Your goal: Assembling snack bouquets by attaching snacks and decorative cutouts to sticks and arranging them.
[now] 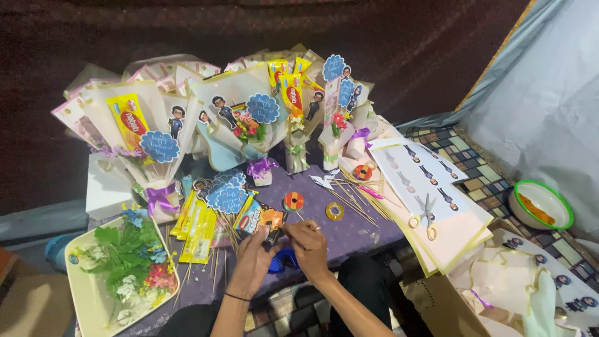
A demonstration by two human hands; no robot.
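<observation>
My left hand (253,262): low in the middle of the frame, fingers curled upward and pinching the lower edge of a small blue and orange snack packet (261,219); a thin dark band sits on its wrist.
My right hand (308,248): just beside the left one, fingers bent and pressed together at the right edge of the same packet; whether it grips a stick there I cannot tell.
Snack packet: lower centre, held between my two hands above the purple cloth-covered table (349,234).
Blue thing (284,261): a glossy dark blue piece under my hands, partly hidden; I cannot tell what it is.
Yellow wafer packets (194,228): a loose pile left of my left hand, near it but apart.
Blue scalloped paper tags (227,195): stacked just above the packet, left of centre.
Tape rolls: an orange one (293,201) just above my right hand, a clear yellowish one (334,211) to its right.
Thin wooden sticks (355,196): scattered right of centre.
Paper-wrapped snack bouquets (243,118): standing in a row across the upper half.
Cream tray (84,299): lower left, holding artificial flowers and leaves.
Scissors with pale handles (425,218): lying on a sheet of cut-out figures (430,181), right of centre.
White bowl with green rim (540,205): far right, on the tiled floor.
</observation>
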